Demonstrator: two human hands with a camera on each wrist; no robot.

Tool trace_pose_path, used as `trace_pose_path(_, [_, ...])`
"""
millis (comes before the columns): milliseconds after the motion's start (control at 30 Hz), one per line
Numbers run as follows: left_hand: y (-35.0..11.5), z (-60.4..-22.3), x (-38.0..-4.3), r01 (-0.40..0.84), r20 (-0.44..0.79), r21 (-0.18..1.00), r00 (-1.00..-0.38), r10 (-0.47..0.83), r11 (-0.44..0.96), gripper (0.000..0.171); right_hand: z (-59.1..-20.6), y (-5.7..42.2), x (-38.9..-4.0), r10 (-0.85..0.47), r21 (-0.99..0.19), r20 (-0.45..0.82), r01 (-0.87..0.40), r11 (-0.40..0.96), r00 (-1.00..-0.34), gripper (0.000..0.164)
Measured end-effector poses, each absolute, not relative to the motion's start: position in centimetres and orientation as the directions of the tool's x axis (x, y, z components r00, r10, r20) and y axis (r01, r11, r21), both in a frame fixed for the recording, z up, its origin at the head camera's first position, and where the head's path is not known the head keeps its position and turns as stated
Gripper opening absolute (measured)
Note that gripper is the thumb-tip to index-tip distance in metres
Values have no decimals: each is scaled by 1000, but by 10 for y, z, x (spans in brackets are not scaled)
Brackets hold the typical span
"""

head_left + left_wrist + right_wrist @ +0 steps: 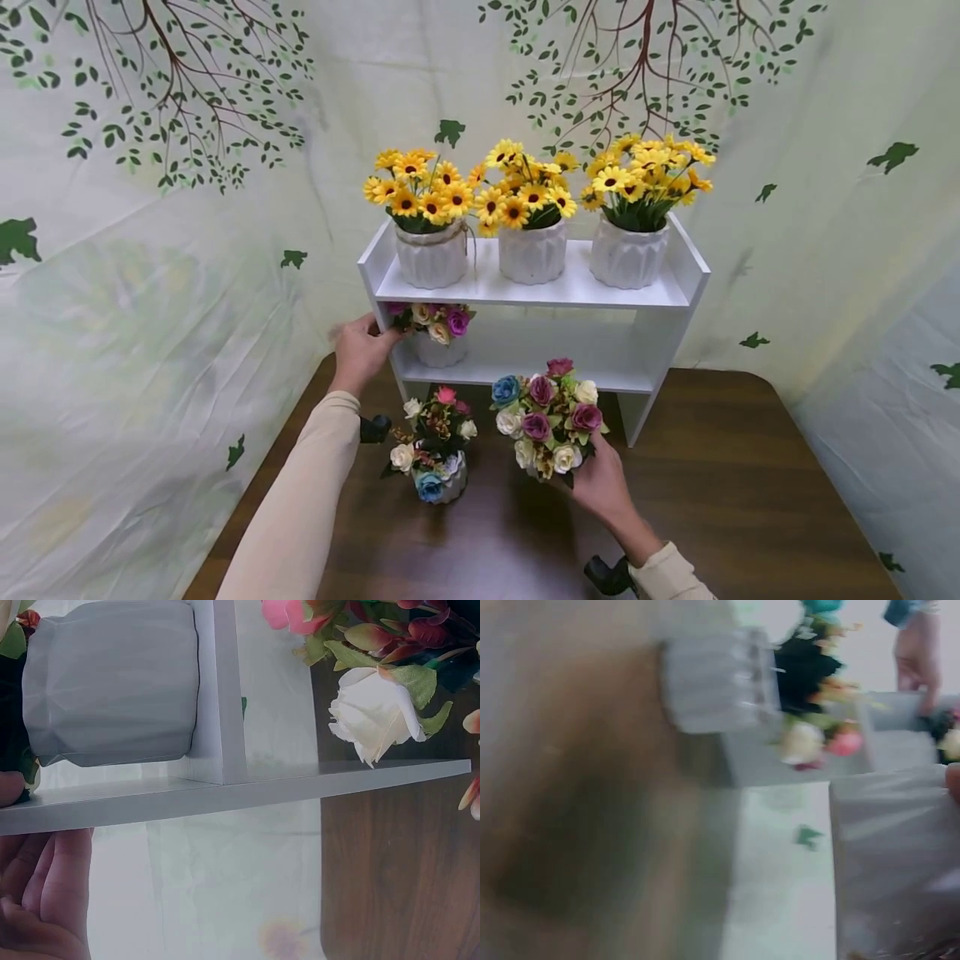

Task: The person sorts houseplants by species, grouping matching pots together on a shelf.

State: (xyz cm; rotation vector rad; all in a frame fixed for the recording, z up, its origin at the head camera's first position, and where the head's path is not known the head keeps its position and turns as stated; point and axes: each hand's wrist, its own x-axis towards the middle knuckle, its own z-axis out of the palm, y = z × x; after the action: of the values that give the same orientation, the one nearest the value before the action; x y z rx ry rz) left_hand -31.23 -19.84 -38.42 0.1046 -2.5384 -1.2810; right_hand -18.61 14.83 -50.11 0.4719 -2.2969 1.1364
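right hand [600, 483] has its grip around the rose pot [546, 421] down on the bench [712, 500], second rose pot [437, 446] just beside it, left hand [360, 350] with fingers relaxed against the shelf's [525, 292] side by the tucked-in pot [438, 332].

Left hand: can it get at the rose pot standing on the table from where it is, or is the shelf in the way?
Probably yes. The left hand rests at the shelf's left side panel, and that rose pot stands in front of it with nothing between.

Mixed-rose bouquet [547, 417] in white pot stands upright on table, before the shelf.
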Motion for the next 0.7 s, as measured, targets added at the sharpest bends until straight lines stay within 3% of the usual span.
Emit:
trace_pose_path(133, [-199, -384, -312, 70, 230, 797, -954, -193, 600, 36, -471, 153, -200, -104, -655, 546, -501, 566, -831, 92])
trace_pose_path(367, [-200, -386, -314, 70, 235, 788, -953, -193, 611, 36, -438, 148, -229, -56, -727, 407, -361, 584, -912, 86])
trace_pose_path(700, [-199, -386, -314, 73, 244, 784, -950, -198, 617, 35, -427, 127, -265, -37, -759, 361, -317, 568, -932, 83])
